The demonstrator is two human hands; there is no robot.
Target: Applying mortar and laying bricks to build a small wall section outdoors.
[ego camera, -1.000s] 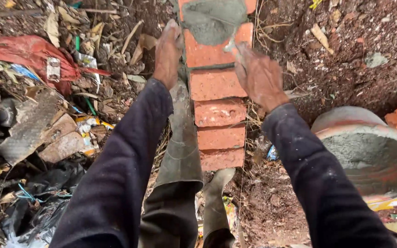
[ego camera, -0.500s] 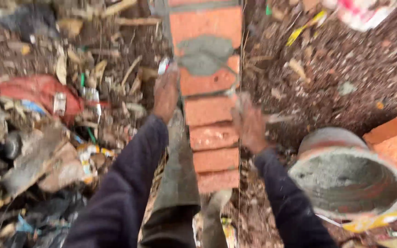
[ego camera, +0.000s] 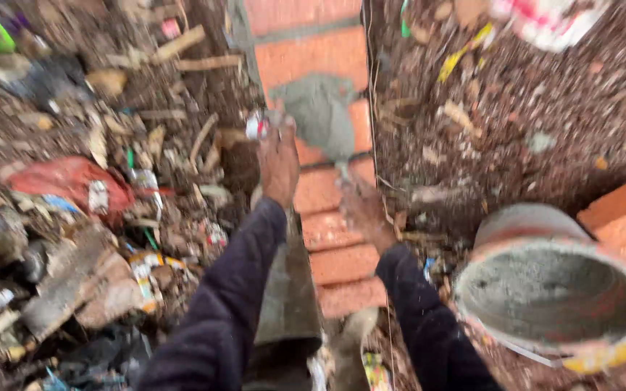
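The left hand (ego camera: 278,163) is stretched forward along the left edge of a brick wall (ego camera: 327,217), knuckles up, its fingers curled by the wall's edge; whether anything is gripped there cannot be told, as the frame is blurred. The right hand (ego camera: 362,210) is laid over the wall's top, just below a patch of grey mortar (ego camera: 322,116), and appears closed around a thin handle, though the blur leaves this uncertain. The mortar is spread on the upper bricks, at the middle of the wall's width, and the bricks nearer the person are seen bare and orange. Both arms are covered by dark sleeves (ego camera: 219,318). To the right, near the right sleeve, a round pan (ego camera: 556,297) coated with wet mortar is set on the soil, and loose orange bricks (ego camera: 621,217) are seen just beyond it. To the left of the wall, litter is scattered over the ground: a red bag (ego camera: 67,181), wood scraps and wrappers. Reddish soil with bits of debris is seen right of the wall.
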